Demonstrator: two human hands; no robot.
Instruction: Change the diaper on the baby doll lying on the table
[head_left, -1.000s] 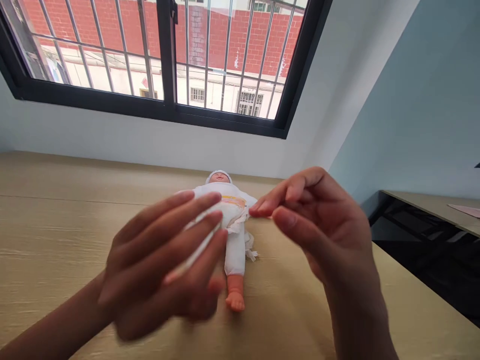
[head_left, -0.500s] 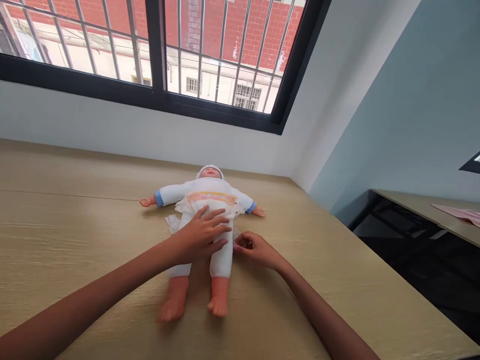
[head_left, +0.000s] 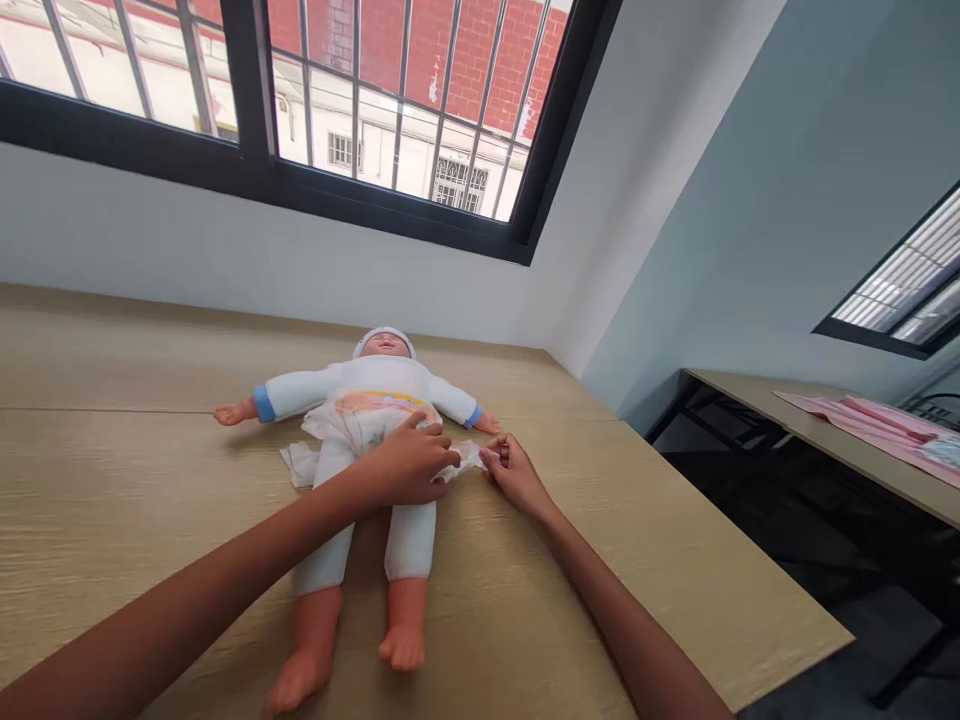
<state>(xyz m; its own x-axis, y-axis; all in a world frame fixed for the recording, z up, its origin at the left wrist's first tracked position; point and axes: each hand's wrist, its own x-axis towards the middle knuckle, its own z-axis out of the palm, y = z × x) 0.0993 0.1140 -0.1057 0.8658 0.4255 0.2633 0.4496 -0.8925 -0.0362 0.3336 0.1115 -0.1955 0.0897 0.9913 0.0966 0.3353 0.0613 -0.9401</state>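
A baby doll [head_left: 386, 375] in a white outfit with blue cuffs and a white cap lies on its back, feet toward me. A white diaper [head_left: 360, 425] with an orange and pink waistband covers its hips. My left hand [head_left: 412, 460] lies over the doll's hip on the right of the view, its fingers curled onto the diaper's front. Just beyond it, my right hand [head_left: 514, 475] pinches the diaper's thin white side flap, which stretches out from the hip. The other side flap lies loose on the table at the left.
The doll lies on a wooden table [head_left: 135, 520] against the wall below a barred window [head_left: 397, 100]. Off to the right, a second table [head_left: 720, 385] bears pink cloth [head_left: 862, 415]. The near table's right edge slants toward me.
My right hand has drawn the side flap outward from the doll's hip. My left hand's fingers, spread before, are now curled at the hip. The view has turned to the right.
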